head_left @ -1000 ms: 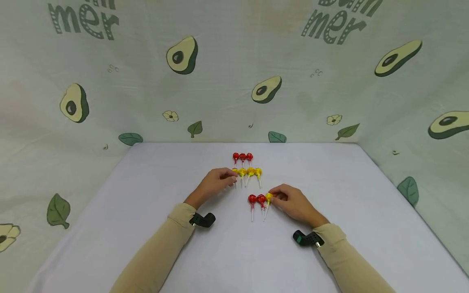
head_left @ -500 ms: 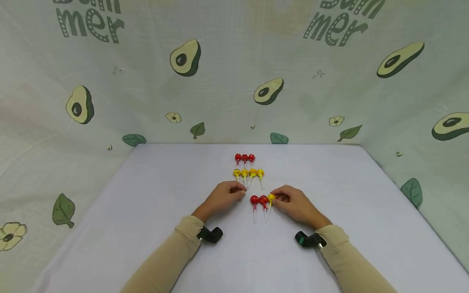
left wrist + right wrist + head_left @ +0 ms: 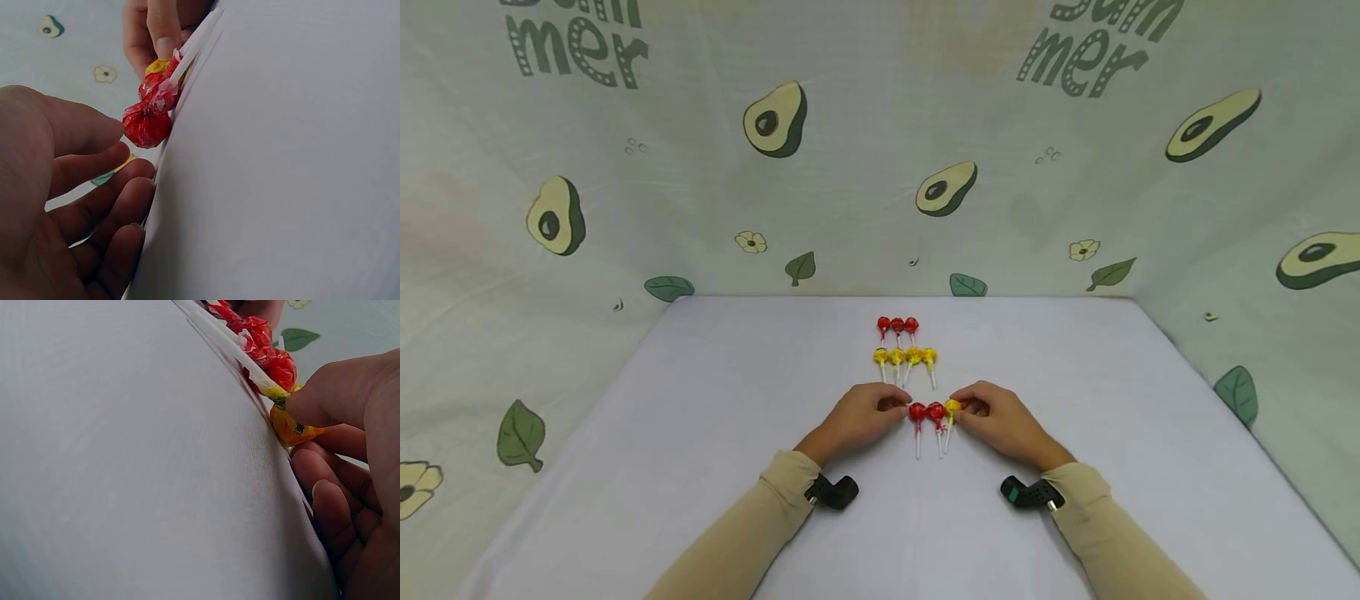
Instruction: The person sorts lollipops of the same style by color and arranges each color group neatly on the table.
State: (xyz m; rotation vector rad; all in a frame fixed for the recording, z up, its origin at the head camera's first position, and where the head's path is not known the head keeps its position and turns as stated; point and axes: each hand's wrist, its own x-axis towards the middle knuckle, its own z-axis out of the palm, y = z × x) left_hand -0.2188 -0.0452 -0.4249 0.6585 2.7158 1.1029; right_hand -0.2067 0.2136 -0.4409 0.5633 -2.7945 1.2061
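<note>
In the head view my right hand (image 3: 1003,423) pinches a yellow lollipop (image 3: 952,407) by its wrapped head. In the right wrist view the thumb presses that yellow lollipop (image 3: 292,425) from above, with the forefinger behind it. Two red lollipops lie in line to its left: the middle one (image 3: 936,412) close against it, the left one (image 3: 917,412) beside my left hand (image 3: 861,418). In the left wrist view my left thumb tip meets the edge of the nearest red lollipop (image 3: 147,128), while the other fingers stay loosely bent and hold nothing.
Beyond the hands lies a row of several yellow lollipops (image 3: 897,357), sticks toward me. Farther back is a row of three red lollipops (image 3: 898,325). All lie on a white-covered table (image 3: 737,358); a patterned cloth (image 3: 850,208) hangs behind it.
My left hand has left the row of yellow lollipops and come nearer and to the right, beside the left red lollipop. The right hand stays at the yellow lollipop, almost still.
</note>
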